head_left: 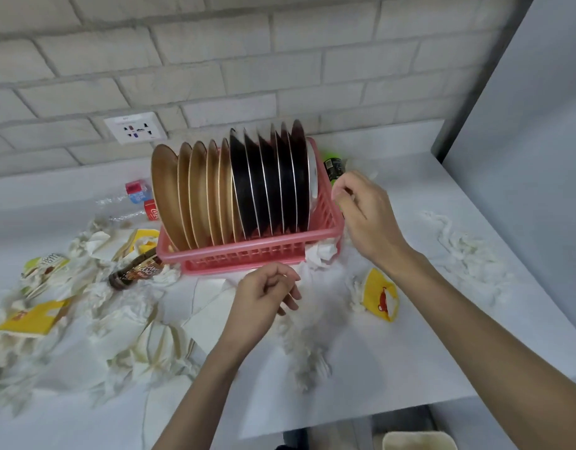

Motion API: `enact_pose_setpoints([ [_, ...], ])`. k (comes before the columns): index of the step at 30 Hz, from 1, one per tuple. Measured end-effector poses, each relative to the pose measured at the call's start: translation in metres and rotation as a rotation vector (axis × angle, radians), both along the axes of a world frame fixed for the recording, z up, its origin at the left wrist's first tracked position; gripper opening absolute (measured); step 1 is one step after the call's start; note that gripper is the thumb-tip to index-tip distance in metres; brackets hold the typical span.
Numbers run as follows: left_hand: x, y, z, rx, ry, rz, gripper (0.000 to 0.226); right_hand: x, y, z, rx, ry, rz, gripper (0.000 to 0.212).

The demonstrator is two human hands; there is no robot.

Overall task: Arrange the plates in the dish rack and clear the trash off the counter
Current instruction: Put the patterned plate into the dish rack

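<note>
A pink dish rack [241, 254] stands on the white counter [410, 345]. Several gold plates [195, 193] and several black plates [270, 180] stand upright in it, with a white plate [313, 177] at its right end. My right hand [364, 212] hovers beside the rack's right end, fingers loosely curled and holding nothing. In front of the rack, my left hand [263, 297] hangs with curled fingers, also holding nothing. Crumpled tissues [134, 336], yellow wrappers [30, 316] and a brown bottle [134, 271] litter the counter.
A green-capped bottle [333, 164] lies behind the rack's right end. Crushed plastic bottles [130, 199] lie at the back left. A yellow cup [380, 298] and torn tissue [468, 251] sit on the right. A bin's rim [416, 440] shows below the counter edge.
</note>
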State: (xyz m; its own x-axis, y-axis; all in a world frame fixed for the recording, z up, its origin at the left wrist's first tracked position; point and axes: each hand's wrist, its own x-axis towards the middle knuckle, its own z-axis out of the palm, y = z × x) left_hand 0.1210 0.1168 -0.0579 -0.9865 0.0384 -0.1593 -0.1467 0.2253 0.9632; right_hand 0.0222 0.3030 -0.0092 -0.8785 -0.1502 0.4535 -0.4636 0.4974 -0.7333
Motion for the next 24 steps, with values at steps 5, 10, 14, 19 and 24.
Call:
enact_pose_setpoints([
  [5,0.035,-0.018,0.010,-0.024,0.067,0.064,0.020,0.068,-0.024,-0.013,0.084,-0.080,0.205,0.022],
  [10,0.084,-0.042,0.016,-0.059,0.072,0.127,0.022,0.114,-0.059,-0.022,0.112,-0.119,0.312,0.022],
  [14,0.121,-0.070,0.016,-0.065,0.082,0.198,0.021,0.140,-0.094,-0.020,0.128,-0.137,0.381,0.023],
  [19,0.156,-0.112,0.011,-0.096,0.098,0.278,0.022,0.169,-0.141,-0.022,0.154,-0.156,0.442,0.019],
  [24,0.185,-0.164,0.002,-0.132,0.084,0.331,0.020,0.195,-0.192,-0.036,0.162,-0.212,0.496,0.014],
])
